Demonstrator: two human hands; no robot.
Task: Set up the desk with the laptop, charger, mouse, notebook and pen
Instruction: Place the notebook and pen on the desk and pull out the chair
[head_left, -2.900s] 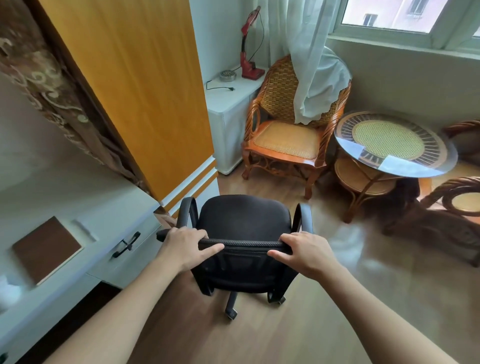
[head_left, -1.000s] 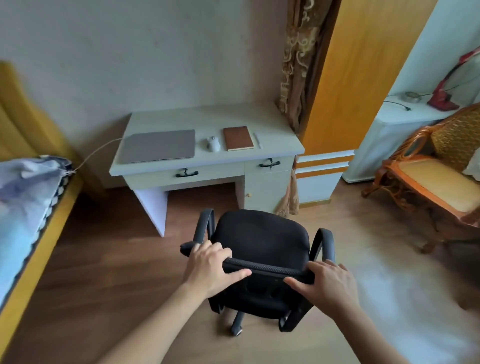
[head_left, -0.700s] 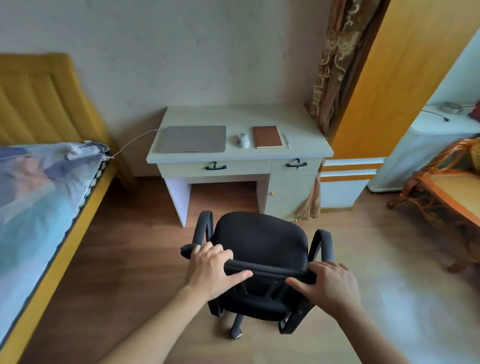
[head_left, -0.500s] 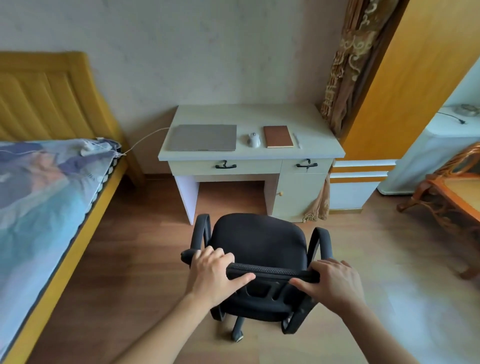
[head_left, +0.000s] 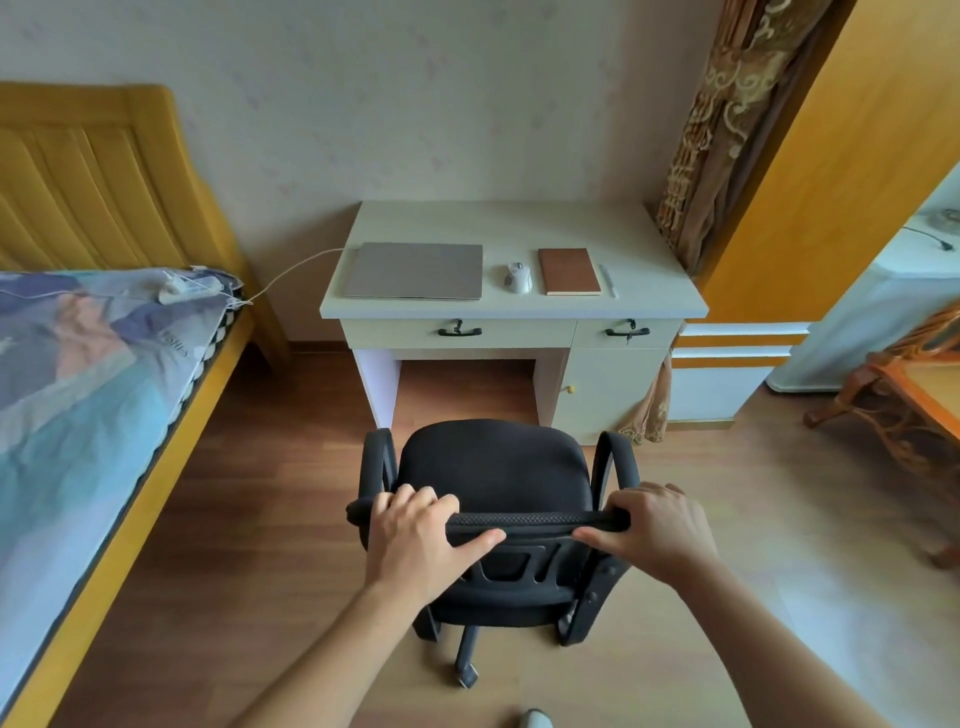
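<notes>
Both hands, our left hand (head_left: 415, 540) and right hand (head_left: 657, 530), grip the chair (head_left: 493, 467) back, so we roll it straight toward the desk (head_left: 519, 223), where laptop (head_left: 414, 270), mouse (head_left: 518, 277), notebook (head_left: 569, 271) and seemingly a pen (head_left: 608, 280) lie.

The chair (head_left: 493, 467) now faces the desk (head_left: 519, 228) at 12 o'clock — earlier it pointed at the wicker furniture by the window — and it sits squarer to the kneehole, slightly nearer.
</notes>
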